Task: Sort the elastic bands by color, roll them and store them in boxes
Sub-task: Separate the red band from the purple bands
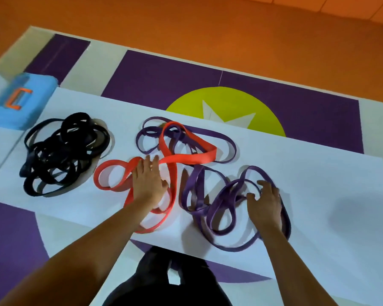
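Left fingers: we see them [145,164] straight and close together, the left hand [148,184] lying flat on the red bands [192,157], pressing them to the white table [318,184].
Right fingers: curled [264,184], and there's the right hand [265,206] gripping loops of the near purple bands [198,188] at the table's front.
Red bands: sprawled mid-table, one loop draped across the far purple bands [179,138].
Black bands: we spot them [62,151] heaped on their own at the left, apart from the other colours.
Blue box: far left corner [38,89], orange latch on top, blurred, just beyond the black heap.
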A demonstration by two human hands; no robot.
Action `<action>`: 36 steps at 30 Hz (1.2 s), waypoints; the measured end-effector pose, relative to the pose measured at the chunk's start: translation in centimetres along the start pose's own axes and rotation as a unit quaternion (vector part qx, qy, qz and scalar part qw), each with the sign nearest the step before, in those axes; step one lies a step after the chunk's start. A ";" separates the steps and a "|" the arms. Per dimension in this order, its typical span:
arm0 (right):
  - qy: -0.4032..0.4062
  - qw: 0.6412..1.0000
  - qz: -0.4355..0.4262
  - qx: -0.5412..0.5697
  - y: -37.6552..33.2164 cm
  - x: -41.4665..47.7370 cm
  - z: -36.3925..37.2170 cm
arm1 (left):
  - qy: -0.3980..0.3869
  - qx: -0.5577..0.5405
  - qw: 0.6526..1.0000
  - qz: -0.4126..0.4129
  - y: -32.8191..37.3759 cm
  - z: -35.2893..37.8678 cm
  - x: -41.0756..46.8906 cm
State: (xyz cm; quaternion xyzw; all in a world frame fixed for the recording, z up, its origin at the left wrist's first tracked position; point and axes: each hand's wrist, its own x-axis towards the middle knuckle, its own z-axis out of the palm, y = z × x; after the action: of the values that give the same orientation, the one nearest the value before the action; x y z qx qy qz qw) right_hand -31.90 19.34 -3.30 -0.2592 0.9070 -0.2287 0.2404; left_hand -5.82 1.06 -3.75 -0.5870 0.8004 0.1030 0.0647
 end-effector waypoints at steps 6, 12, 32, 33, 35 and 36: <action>-0.046 0.997 -0.059 0.010 -3.2 -1.4 1.9 | -0.133 0.054 0.984 -0.101 -5.1 0.0 2.8; -0.106 0.988 -0.105 -0.029 -7.1 -2.2 3.6 | -0.082 -0.014 0.992 -0.096 -7.1 -1.6 1.8; -0.069 0.965 -0.248 -0.053 -19.0 -3.0 7.3 | 0.051 -0.464 0.882 0.071 -6.3 -21.0 -4.9; -0.033 0.963 -0.267 -0.008 -19.5 -3.0 7.1 | 0.067 -0.464 0.881 0.062 -6.6 -21.5 -4.8; 0.024 0.951 -0.302 0.063 -20.1 -2.9 6.9 | 0.097 -0.455 0.884 0.042 -7.4 -22.2 -4.5; 0.039 0.945 -0.314 0.087 -20.3 -2.7 6.9 | 0.110 -0.449 0.886 0.035 -7.9 -22.4 -4.3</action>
State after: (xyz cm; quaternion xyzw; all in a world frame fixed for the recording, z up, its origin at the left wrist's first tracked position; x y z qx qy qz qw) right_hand -18.71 3.46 3.13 -0.4998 0.7649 -0.3804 0.1427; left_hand 3.42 -2.67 18.25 -0.5325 0.6905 0.3883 -0.2982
